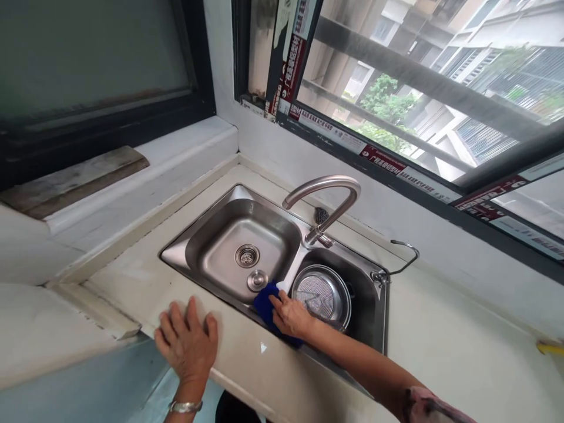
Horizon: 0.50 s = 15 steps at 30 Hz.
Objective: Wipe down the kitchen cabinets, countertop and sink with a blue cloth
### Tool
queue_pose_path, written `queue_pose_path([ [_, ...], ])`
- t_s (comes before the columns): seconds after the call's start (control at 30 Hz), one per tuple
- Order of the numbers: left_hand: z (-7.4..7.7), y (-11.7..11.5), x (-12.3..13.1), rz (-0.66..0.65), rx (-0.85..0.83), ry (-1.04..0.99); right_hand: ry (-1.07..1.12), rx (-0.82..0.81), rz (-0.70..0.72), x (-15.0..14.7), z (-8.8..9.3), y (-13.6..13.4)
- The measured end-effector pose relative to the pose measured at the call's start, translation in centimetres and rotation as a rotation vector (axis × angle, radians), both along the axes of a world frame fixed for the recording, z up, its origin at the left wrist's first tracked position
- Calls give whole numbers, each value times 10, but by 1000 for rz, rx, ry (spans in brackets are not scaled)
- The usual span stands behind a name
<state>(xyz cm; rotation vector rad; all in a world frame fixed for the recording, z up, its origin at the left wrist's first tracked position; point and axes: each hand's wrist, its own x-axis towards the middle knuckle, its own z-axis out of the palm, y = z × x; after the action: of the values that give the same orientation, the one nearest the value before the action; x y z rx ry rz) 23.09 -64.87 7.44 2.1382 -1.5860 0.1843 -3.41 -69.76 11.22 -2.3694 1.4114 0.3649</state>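
My right hand (291,314) grips a blue cloth (265,302), pressed on the front rim of the steel double sink (176,252) near the divider between its basins. Part of the cloth is hidden under the fingers. My left hand (188,341) lies with fingers spread on the front edge of the pale countertop (127,264), holding nothing. In the left basin are a drain (247,256) and a loose round metal strainer plug (257,280). A metal colander (324,291) sits in the right basin, partly behind my right hand and forearm.
A curved faucet (328,183) rises behind the divider, with a dark scouring pad (321,215) beside its base. A thin bent metal spout (408,258) stands at the sink's right corner. Something yellow (550,348) lies at the far right. Windows border the counter.
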Motion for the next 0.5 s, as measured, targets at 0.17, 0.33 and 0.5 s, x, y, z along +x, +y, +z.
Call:
queue_pose_path([
  [0.17,4,1,-1,-1,31,33,149,-91,-143,-38,-2,-53],
  [0.33,2,1,-2,19,29,80,260,-169,-300,-80,4,-131],
  [0.5,3,0,-2,31,36,68,141,-189,-445,-50,-22,-86],
])
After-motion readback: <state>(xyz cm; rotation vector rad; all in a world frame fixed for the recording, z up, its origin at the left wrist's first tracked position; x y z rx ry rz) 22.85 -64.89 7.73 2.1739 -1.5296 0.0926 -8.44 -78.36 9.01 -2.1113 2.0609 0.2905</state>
